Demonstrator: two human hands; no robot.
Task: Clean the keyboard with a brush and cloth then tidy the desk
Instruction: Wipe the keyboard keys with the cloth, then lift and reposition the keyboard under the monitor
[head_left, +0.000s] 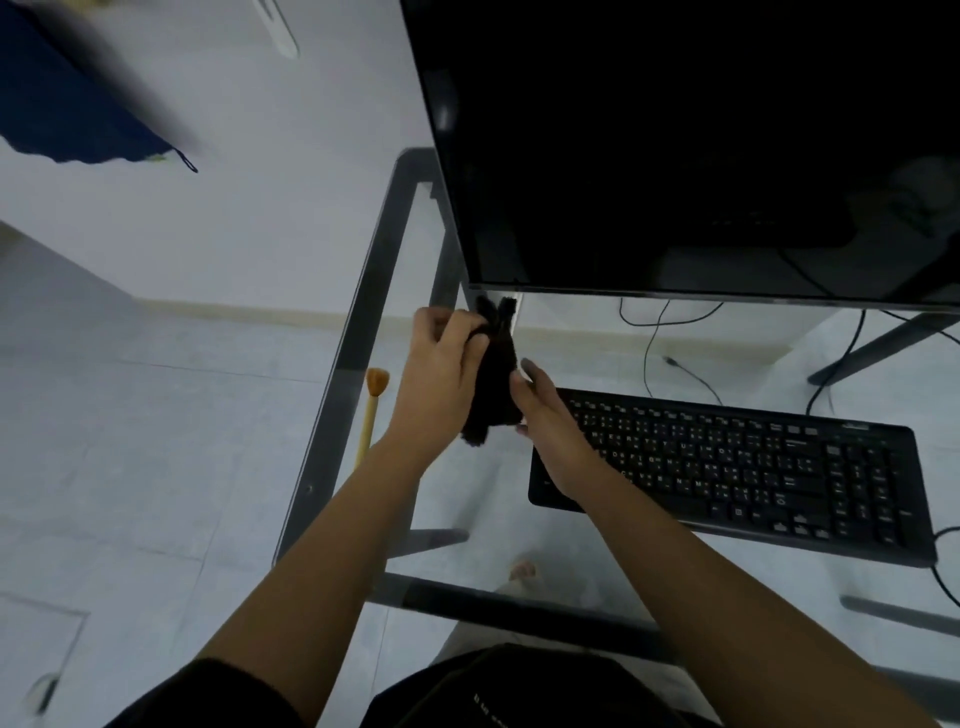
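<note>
A black cloth (496, 374) hangs bunched between my two hands above the glass desk, just left of the keyboard. My left hand (441, 364) grips its upper part with curled fingers. My right hand (540, 405) holds its lower right side, fingers partly hidden behind the fabric. The black keyboard (737, 467) lies flat on the desk to the right, its left end under my right wrist. A brush (371, 410) with a yellow wooden handle and orange bristles lies on the desk near the left edge, apart from both hands.
A large dark monitor (701, 145) stands behind the keyboard. The glass desk (358, 312) has a grey metal frame; cables (654, 343) trail on the floor beneath. A keyboard cord (943, 561) runs off the right end. Dark blue fabric (67, 104) sits top left.
</note>
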